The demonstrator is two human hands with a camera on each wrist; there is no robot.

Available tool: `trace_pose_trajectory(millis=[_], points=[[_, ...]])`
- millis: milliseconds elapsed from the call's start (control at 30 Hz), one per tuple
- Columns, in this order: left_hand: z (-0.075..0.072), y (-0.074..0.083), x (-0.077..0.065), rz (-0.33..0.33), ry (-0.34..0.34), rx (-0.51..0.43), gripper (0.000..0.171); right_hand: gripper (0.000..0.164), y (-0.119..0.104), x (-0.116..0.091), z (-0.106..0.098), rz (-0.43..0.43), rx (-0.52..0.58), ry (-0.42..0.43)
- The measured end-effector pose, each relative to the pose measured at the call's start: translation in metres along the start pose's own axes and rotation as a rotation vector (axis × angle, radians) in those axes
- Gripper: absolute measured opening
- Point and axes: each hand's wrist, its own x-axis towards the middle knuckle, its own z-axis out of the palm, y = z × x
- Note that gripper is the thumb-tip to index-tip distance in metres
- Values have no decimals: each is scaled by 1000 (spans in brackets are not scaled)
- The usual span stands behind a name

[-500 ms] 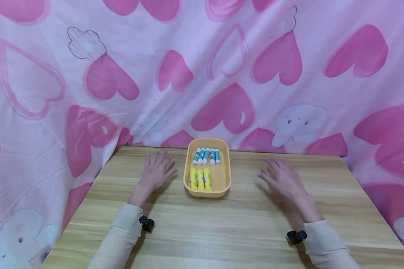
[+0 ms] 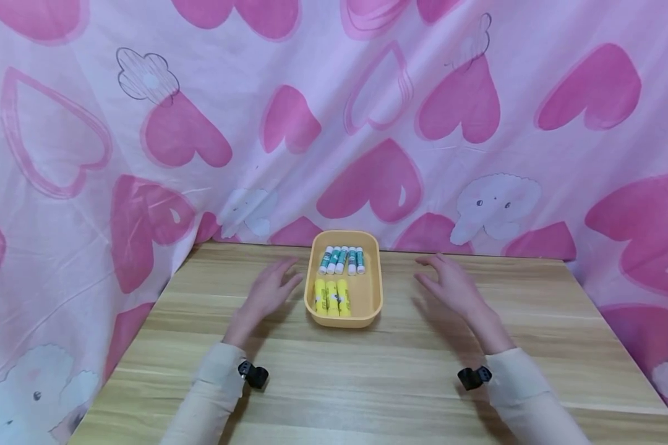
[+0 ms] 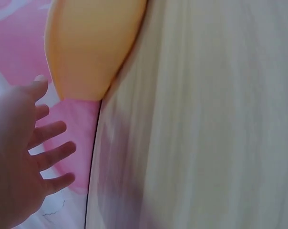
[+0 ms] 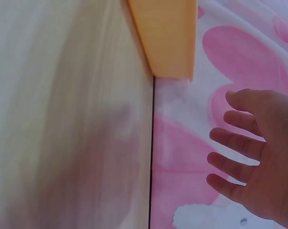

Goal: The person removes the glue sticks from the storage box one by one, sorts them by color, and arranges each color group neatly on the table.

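A yellow-orange rectangular tray lies on the wooden table between the two hands. In its far half is a row of several teal glue sticks with white ends; in its near half, three yellow glue sticks lie side by side at the left. Just left of the tray, my left hand hovers with relaxed, spread fingers and holds nothing. On the other side, a little farther off, my right hand is likewise spread and holds nothing. Both wrist views show the fingers apart from the tray's outer wall.
The wooden table runs back to a pink heart-patterned cloth hanging behind it, close to the tray's far end. Small black cameras sit on both wrists.
Both hands have moved inward toward the tray, the left one rightward and the right one leftward. The tray and its glue sticks have stayed in place.
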Motion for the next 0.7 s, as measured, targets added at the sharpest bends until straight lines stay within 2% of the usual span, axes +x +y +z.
trace_pose_trajectory(millis=[167, 267, 433, 700], points=[[6, 10, 3, -59, -19, -163, 55, 39, -11, 12, 1, -18, 45, -3], [10, 15, 4, -76, -34, -221, 54, 40, -17, 17, 3, -27, 72, -12], [16, 23, 5, -77, -50, -250, 54, 39, -26, 25, 5, -20, 103, -26], [20, 32, 3, -103, -8, -300, 57, 37, -43, 47, 6, -4, 142, -75]])
